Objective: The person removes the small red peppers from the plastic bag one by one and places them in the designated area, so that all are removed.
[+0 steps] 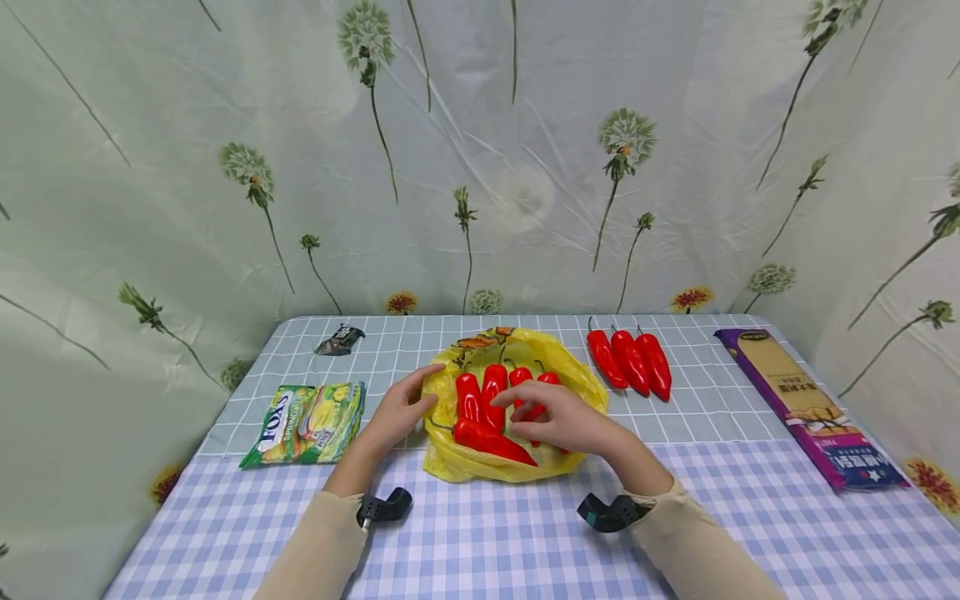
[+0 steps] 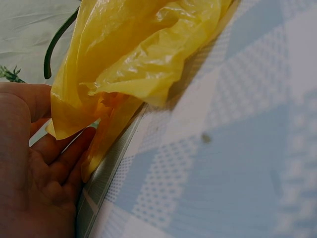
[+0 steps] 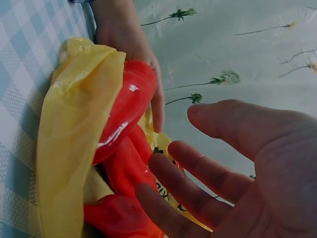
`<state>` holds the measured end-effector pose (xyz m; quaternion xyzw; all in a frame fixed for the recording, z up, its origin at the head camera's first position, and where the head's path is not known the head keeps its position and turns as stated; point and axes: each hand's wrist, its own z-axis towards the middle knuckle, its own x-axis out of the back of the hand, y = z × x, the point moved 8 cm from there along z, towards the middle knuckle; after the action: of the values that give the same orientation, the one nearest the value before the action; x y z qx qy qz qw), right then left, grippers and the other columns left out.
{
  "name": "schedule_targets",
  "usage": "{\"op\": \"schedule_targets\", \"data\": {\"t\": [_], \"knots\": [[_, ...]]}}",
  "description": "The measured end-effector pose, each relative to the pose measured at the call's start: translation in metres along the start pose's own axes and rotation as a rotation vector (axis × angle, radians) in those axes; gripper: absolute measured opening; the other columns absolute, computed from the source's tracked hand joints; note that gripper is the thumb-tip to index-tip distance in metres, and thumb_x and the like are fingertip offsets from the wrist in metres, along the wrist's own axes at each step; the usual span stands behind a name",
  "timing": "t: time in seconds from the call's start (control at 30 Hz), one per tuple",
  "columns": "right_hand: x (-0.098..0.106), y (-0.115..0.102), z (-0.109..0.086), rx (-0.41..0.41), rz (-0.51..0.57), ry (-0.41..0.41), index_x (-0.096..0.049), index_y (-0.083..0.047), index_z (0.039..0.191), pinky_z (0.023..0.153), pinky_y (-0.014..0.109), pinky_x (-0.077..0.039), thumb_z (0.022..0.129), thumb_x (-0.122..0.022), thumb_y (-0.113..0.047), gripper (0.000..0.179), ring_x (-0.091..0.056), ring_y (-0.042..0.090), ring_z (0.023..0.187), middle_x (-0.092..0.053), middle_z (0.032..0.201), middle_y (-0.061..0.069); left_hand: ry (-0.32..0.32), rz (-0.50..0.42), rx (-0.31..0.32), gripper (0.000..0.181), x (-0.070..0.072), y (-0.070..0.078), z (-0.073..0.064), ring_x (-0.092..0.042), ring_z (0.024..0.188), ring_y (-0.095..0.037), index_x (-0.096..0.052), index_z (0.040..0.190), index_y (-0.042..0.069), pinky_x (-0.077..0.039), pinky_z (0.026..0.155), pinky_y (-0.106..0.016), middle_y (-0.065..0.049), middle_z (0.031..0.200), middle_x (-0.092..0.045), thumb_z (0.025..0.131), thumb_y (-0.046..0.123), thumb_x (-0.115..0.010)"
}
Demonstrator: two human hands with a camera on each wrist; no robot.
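A yellow plastic bag [image 1: 480, 468] lies spread on the table with its mouth open, holding several red peppers [image 1: 495, 439] with green stems. At its left edge is my left hand [image 1: 401, 410], thumb and fingers apart. The left wrist view shows the bag's crumpled edge [image 2: 133, 84] beside that hand's thumb, overlapping the fingers [image 2: 59, 158]. My right hand [image 1: 566, 417] hovers over the right side of the bag. In the right wrist view its fingers [image 3: 198, 198] are loosely spread with nothing between them, close to the peppers [image 3: 130, 166].
Three more red peppers [image 1: 630, 360] lie side by side behind the bag to the right. A green Fox's candy packet [image 1: 307, 423] is on the left, with a small black wrapper [image 1: 341, 340] behind it. A long purple-and-tan pasta packet [image 1: 810, 404] lies far right. A floral curtain [image 1: 525, 167] hangs behind.
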<state>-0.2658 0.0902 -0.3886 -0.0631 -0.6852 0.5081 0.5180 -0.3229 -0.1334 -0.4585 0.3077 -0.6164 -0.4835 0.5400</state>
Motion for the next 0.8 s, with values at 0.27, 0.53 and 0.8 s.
{"op": "schedule_targets", "data": {"t": [0.27, 0.53, 0.8], "knots": [[-0.01, 0.002, 0.002, -0.001, -0.035, -0.06, -0.061, -0.017, 0.134, 0.087, 0.028, -0.058, 0.091, -0.071, -0.015, 0.044, -0.065, 0.02, 0.105, -0.068, 0.12, 0.007, 0.0, 0.011, 0.022, 0.053, -0.001, 0.001, -0.001, -0.047, 0.139, -0.033, -0.046, 0.149, 0.018, -0.039, 0.115, -0.051, -0.014, 0.158, -0.041, 0.098, 0.007, -0.054], [-0.02, 0.006, 0.002, -0.053, -0.055, -0.117, -0.06, -0.025, 0.137, 0.087, 0.027, -0.058, 0.091, -0.072, -0.019, 0.048, -0.066, 0.013, 0.103, -0.067, 0.12, -0.006, -0.002, 0.009, 0.015, 0.052, 0.0, -0.003, 0.0, -0.048, 0.138, -0.032, -0.048, 0.148, 0.021, -0.04, 0.115, -0.05, -0.012, 0.157, -0.042, 0.098, 0.009, -0.055], [-0.023, 0.006, 0.002, -0.057, -0.067, -0.124, -0.061, -0.027, 0.135, 0.089, 0.028, -0.058, 0.09, -0.073, -0.02, 0.047, -0.066, 0.012, 0.105, -0.066, 0.123, -0.007, 0.004, 0.02, 0.029, 0.051, 0.001, -0.005, 0.002, -0.05, 0.136, -0.028, -0.049, 0.147, 0.024, -0.042, 0.114, -0.048, -0.009, 0.156, -0.045, 0.098, 0.011, -0.054]]}}
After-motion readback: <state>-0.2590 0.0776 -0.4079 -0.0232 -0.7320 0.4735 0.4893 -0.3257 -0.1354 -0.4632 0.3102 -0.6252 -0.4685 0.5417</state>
